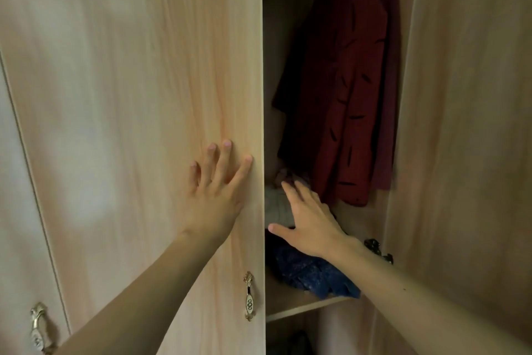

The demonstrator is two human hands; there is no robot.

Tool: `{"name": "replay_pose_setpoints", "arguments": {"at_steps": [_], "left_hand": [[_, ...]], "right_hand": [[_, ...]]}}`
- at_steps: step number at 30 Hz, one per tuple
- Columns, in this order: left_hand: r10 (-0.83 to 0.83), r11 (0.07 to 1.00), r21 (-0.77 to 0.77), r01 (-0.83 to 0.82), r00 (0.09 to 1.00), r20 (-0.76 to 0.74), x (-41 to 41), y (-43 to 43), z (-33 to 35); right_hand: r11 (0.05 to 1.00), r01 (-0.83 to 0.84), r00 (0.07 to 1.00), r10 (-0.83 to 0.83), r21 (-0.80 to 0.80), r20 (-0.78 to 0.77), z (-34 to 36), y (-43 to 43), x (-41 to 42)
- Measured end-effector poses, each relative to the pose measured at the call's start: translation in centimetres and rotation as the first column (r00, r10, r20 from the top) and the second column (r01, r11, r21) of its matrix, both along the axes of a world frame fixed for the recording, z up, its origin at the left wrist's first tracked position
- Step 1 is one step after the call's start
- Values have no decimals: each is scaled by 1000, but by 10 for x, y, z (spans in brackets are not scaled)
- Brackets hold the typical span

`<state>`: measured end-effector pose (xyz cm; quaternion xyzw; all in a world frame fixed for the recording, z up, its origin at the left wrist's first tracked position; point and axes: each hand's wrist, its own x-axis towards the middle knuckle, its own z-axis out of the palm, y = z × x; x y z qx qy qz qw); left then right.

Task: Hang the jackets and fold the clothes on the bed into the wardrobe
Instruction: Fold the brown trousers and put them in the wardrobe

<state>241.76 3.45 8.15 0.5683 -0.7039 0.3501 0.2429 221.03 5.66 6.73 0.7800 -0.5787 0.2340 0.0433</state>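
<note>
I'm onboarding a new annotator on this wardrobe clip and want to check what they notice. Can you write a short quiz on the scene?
1. True or false: the left hand holds a hanger.
2. The red jacket is: A) lying on a bed, B) hanging inside the wardrobe, C) draped over a chair.
3. Fill in: the ___ garment lies on the shelf, below the right hand.
Key: 1 false; 2 B; 3 blue.
</note>
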Motion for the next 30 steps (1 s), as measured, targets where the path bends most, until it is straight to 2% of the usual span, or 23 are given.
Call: {"name": "replay_pose_setpoints", "arguments": {"at_steps": [6, 14, 19, 23, 28, 30], "left_hand": [[-23, 999, -44, 24, 999, 22, 5, -25, -8], [-61, 992, -108, 64, 998, 29, 10, -42, -20], [-17, 1000, 5, 17, 1000, 26, -1, -33, -24], [-41, 987, 157, 41, 999, -4, -22, -20, -37], [-121, 913, 353, 206, 961, -249, -54, 2, -29], [-134, 885, 382, 267, 930, -342, -66, 12, -22]], "right_hand": [[999, 38, 999, -38, 8, -12, -2, -3, -15], [995, 95, 994, -96, 34, 48, -13, -5, -37], [992, 120, 992, -121, 26, 36, -16, 9, -41], [990, 140, 989, -140, 6, 36, -11, 29, -51], [991, 127, 990, -124, -48, 64, 0, 61, -71], [990, 124, 990, -118, -74, 82, 7, 76, -82]]}}
